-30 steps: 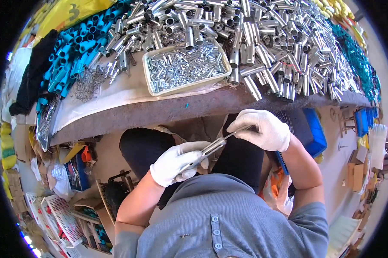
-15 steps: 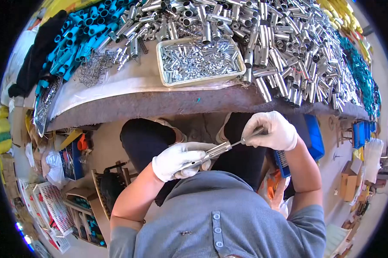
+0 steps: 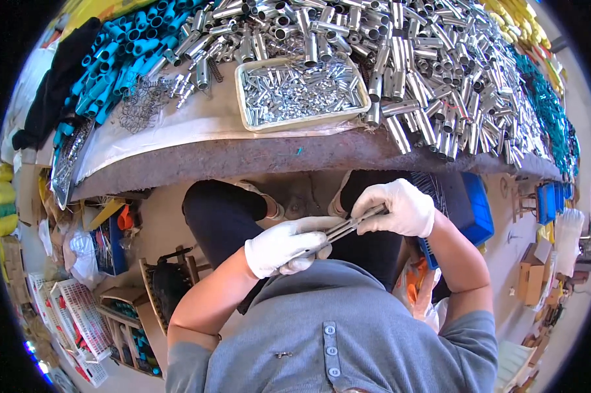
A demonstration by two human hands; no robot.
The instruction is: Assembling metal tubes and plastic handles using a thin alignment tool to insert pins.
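Note:
My left hand (image 3: 279, 249), in a white glove, is closed around a shiny slotted metal tube (image 3: 338, 230) above my lap. The tube slants up to the right, and its lower part is hidden in my palm. My right hand (image 3: 403, 208), also gloved in white, pinches a slim grey metal piece (image 3: 376, 211) right at the tube's upper end. Its fingers cover the join, so I cannot tell how far the piece reaches into the tube.
On the table ahead, a cream tray (image 3: 243, 111) holds small metal fittings. Metal tubes (image 3: 433, 85) are heaped right of it, turquoise tubes (image 3: 138, 46) and wire springs (image 3: 142, 101) left. A blue crate (image 3: 475, 206) stands at my right, white baskets (image 3: 83, 314) at lower left.
My right hand has moved left and closer to the tube's end. The thin rod that showed between tube and fingers is no longer visible. My left hand has shifted slightly right.

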